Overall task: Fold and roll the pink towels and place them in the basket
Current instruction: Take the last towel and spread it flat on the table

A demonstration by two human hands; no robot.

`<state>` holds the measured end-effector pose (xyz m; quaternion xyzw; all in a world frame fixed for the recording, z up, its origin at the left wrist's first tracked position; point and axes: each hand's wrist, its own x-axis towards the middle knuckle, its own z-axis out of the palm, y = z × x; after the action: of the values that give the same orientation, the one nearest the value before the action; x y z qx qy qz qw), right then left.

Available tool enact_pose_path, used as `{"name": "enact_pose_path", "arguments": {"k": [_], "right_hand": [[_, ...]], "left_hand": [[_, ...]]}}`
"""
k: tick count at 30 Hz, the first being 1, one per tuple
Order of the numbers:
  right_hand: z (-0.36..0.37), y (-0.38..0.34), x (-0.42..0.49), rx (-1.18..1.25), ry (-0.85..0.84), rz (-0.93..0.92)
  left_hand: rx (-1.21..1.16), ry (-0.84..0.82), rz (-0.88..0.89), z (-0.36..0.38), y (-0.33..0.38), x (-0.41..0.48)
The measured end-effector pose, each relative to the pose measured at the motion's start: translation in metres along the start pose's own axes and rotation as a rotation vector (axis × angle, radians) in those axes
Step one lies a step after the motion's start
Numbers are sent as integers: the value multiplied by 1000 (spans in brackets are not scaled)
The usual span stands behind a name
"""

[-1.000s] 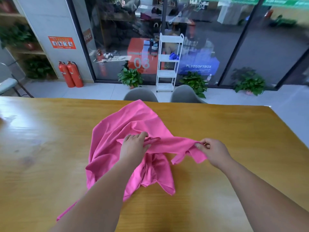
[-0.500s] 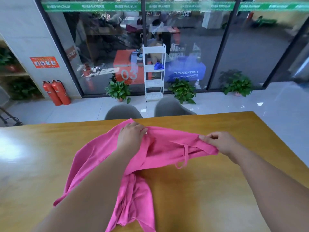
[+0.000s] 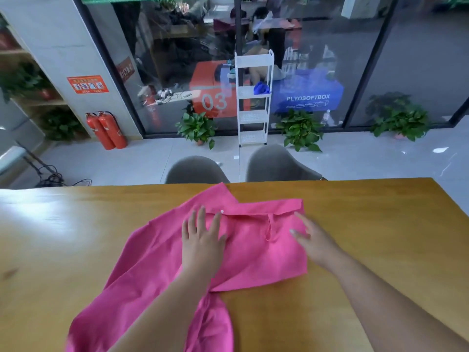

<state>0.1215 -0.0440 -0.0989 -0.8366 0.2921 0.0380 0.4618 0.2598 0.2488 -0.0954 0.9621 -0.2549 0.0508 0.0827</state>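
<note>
The pink towel (image 3: 253,247) lies spread but rumpled on the wooden table (image 3: 380,224), its near end trailing toward the person. It looks light, soft and limp, best taken by corners or edges. The left hand (image 3: 201,240) presses flat on it, fingers straight; the right hand (image 3: 311,237) rests on its right edge, fingers straight, grasping nothing.

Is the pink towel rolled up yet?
No, the towel lies spread out and rumpled on the table, under the flat left hand.
</note>
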Motion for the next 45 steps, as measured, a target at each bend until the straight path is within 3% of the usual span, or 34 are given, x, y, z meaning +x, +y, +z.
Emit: {"name": "enact_pose_path", "arguments": {"k": [3,6,9,14,21,25,30,35,41,45], "right_hand": [[49,20,-11,-432,-111,-81],[86,27,-24,-668,-219,-181],[106,29,-35,-764,-209,-138],[113,21,-62,-828,-151,-87],[125,41,-152,-997,-57,-63],[138,55,-193,-978,-98,-84],[124,45,-192,-855,-49,-156],[100,50,-168,-693,161,71],[88,62,-141,-589,128,219],[87,63,-131,-659,95,236]], "left_hand": [[58,-234,-27,47,-18,-55],[88,-386,-76,77,-42,-96],[88,-500,-46,85,-70,-116],[162,-548,127,70,-93,-122],[246,-564,509,53,-140,-137],[189,-572,606,40,-155,-166],[87,-507,441,19,-146,-183],[16,-321,247,20,-109,-158],[-19,-353,228,32,-59,-135],[17,-386,195,39,-40,-122]]}}
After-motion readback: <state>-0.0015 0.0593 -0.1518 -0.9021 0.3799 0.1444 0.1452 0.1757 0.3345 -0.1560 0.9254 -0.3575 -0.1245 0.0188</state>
